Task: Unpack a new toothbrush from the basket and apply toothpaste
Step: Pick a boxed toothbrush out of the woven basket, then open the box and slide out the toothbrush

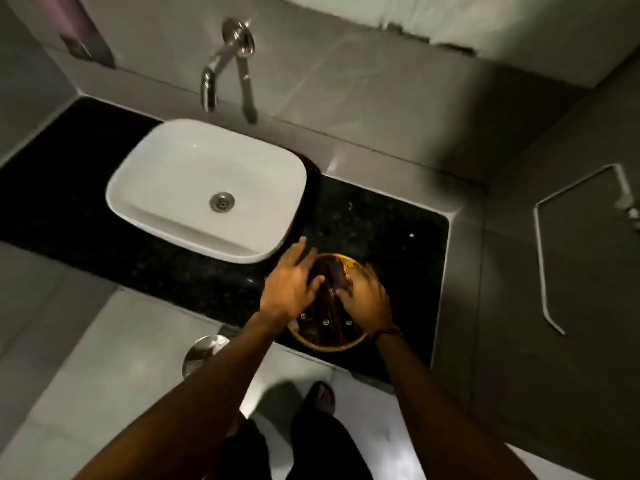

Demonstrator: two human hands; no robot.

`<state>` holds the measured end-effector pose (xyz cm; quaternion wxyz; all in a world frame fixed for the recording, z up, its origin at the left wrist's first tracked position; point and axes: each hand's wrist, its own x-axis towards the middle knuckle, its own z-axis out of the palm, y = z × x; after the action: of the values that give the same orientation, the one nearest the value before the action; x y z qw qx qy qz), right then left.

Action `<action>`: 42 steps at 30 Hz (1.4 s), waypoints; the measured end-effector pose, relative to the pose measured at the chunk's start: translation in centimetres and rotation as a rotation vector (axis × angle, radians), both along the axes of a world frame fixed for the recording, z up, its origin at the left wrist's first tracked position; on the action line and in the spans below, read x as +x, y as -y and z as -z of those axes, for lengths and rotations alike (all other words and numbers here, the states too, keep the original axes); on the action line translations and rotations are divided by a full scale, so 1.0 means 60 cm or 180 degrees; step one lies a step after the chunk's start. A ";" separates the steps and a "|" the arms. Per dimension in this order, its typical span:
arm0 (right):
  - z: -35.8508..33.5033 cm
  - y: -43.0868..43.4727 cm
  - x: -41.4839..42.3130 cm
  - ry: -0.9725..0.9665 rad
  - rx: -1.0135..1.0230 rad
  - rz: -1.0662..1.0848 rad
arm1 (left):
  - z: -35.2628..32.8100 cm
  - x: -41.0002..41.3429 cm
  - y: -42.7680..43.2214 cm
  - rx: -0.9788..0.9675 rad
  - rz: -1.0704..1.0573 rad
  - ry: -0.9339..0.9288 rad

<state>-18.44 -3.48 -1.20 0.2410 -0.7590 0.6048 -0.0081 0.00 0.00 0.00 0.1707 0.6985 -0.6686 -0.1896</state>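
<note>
A round yellow-rimmed basket (313,344) sits on the black counter right of the sink, near the front edge. It holds several dark packets (325,322) with small white logos; I cannot pick out a toothbrush or toothpaste among them. My left hand (289,284) hovers over the basket's left side with fingers spread. My right hand (367,299) reaches into the basket from the right, its fingers curled around a dark packet (336,273); the hand is blurred.
A white basin (166,202) with a metal drain stands left of the basket on the black stone counter (391,233). A chrome wall tap (221,67) hangs above it. A metal rail (540,254) is on the right wall. Floor drain and my foot below.
</note>
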 end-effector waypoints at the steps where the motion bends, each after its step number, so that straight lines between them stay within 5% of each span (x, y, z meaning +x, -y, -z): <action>1: 0.027 -0.006 -0.005 0.0022 0.0063 -0.0067 | 0.022 -0.013 0.001 0.0180 -0.0081 -0.0146; 13: 0.078 -0.015 0.007 0.0371 -0.0038 0.0817 | 0.063 -0.054 0.070 0.0100 -0.1145 -0.1160; 17: 0.011 -0.007 0.006 0.0508 -0.0400 0.0270 | 0.022 -0.005 0.074 0.0312 -0.1638 -0.2762; 21: -0.068 0.025 0.010 0.1313 0.0000 -0.0053 | -0.029 0.073 0.032 0.0085 -0.2360 -0.4041; 26: -0.153 0.045 0.054 0.3092 0.1047 0.1009 | -0.090 0.167 -0.037 -0.0138 -0.2670 -0.5054; 29: -0.196 0.038 0.099 0.4298 0.1752 0.1602 | -0.124 0.189 -0.070 -0.0437 -0.2548 -0.5178; 32: -0.229 0.025 0.148 0.4832 0.2139 0.1927 | -0.154 0.202 -0.096 -0.0811 -0.2560 -0.5204; 42: -0.301 -0.012 0.244 0.4691 0.1906 0.1477 | -0.199 0.225 -0.186 -0.2052 -0.2553 -0.4440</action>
<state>-3.83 -2.74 16.88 0.7598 -0.3187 0.4097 -0.3915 13.50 11.15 11.91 0.7854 0.5233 -0.1355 -0.3014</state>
